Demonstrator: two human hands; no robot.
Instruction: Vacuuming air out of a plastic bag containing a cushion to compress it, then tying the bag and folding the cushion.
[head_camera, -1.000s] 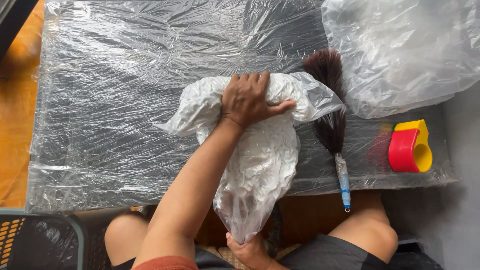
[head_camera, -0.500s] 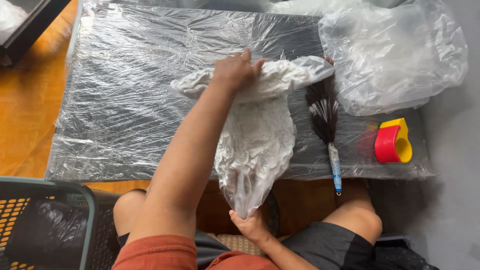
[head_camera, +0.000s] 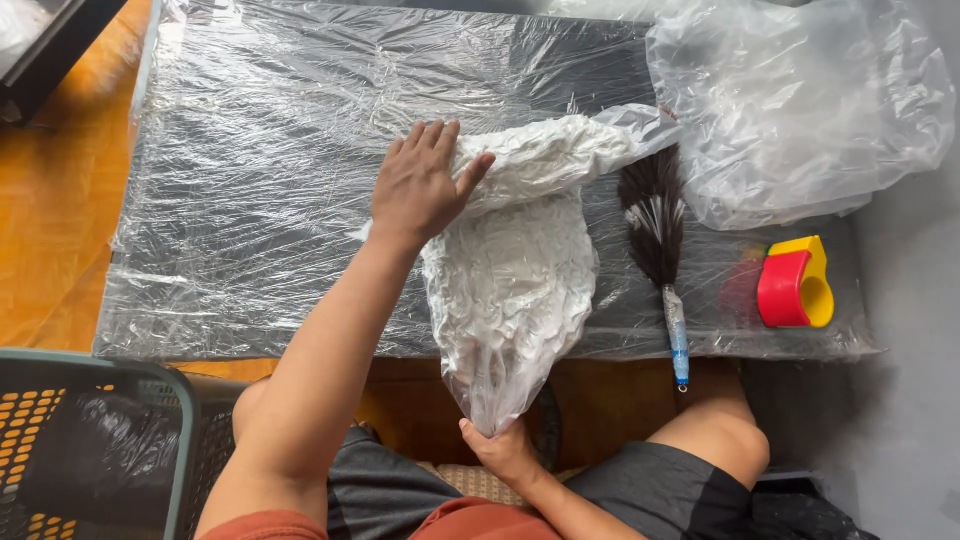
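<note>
A clear plastic bag (head_camera: 515, 290) stuffed with crumpled white material lies on a dark low table (head_camera: 250, 160) covered in plastic film, its lower end hanging off the front edge. My left hand (head_camera: 425, 185) presses flat on the bag's folded upper end, fingers together, thumb out to the right. My right hand (head_camera: 505, 450) pinches the bag's narrow lower end above my lap.
A dark feather duster (head_camera: 655, 215) with a blue handle lies right of the bag. A red and yellow tape dispenser (head_camera: 795, 285) sits near the table's right edge. A large clear plastic bag (head_camera: 800, 110) fills the far right corner. A grey basket (head_camera: 90, 440) stands at lower left.
My left hand has slid leftward along the bag's upper end, which now lies flatter and folded over to the right. My right hand keeps its grip on the lower end.
</note>
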